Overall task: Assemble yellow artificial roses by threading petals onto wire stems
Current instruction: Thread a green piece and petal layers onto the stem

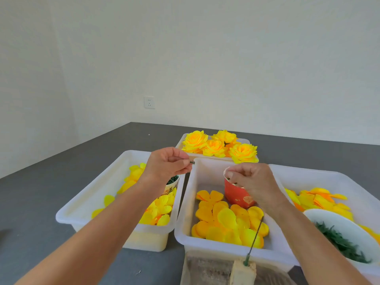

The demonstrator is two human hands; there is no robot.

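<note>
Pinched tight in the left hand (167, 164), between thumb and fingertips, we see a small dark green piece (192, 162), held up over the far corner where the tubs meet. Our right hand (254, 182) has its fingers curled down into the mouth of a red paper cup (236, 195); whether that grip has anything in it, we cannot tell. The cup stands in the middle white tub (205, 171), among orange and yellow petals (226, 221). Nearer to us, a green wire stem (255, 238) rises at a slant from a pale block (242, 272) at the tub's near edge. Out to the left, another tub (86, 200) holds yellow petals and a paper cup of green bits (172, 182). On the right, a third tub (320, 177) carries petals and a white bowl (337, 227) of green leaves. Farthest back on the grey worktop (41, 202), finished yellow roses (220, 146) fill a fourth tub.
</note>
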